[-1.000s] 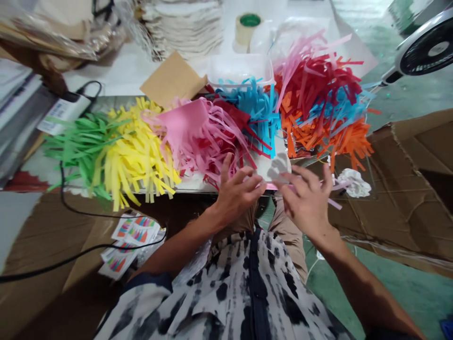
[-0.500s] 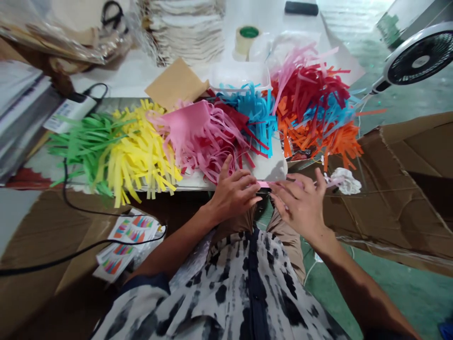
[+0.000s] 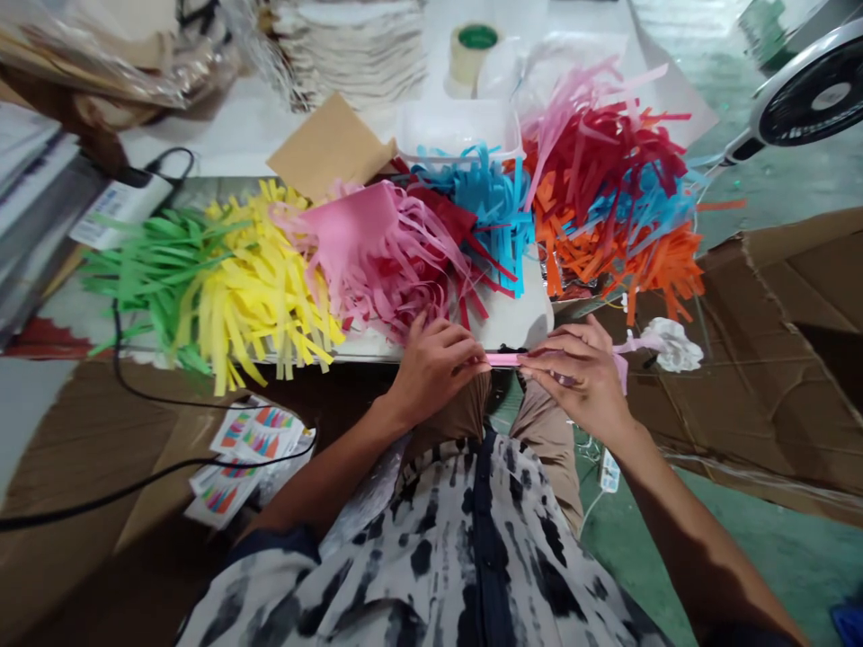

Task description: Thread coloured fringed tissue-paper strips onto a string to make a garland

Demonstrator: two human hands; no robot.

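Observation:
My left hand [image 3: 431,364] and my right hand [image 3: 581,377] meet at the near edge of the table, both pinched on a thin pink paper strip [image 3: 502,359] stretched between their fingertips. The strip's far end trails past my right hand toward a crumpled white wad [image 3: 676,346]. Just behind my hands lie piles of cut paper fringe: pink [image 3: 378,252], dark red, blue [image 3: 489,202], orange [image 3: 624,256], yellow [image 3: 260,288] and green [image 3: 152,270].
A tape roll [image 3: 472,49] and a clear plastic tub [image 3: 458,130] stand at the back. A fan [image 3: 805,90] is at the upper right, cardboard [image 3: 775,359] on the right. A black cable [image 3: 168,472] and printed cards [image 3: 249,445] lie at the lower left.
My hands were spread and loose over the table edge; now both have closed their fingers on the pink strip and drawn it taut between them.

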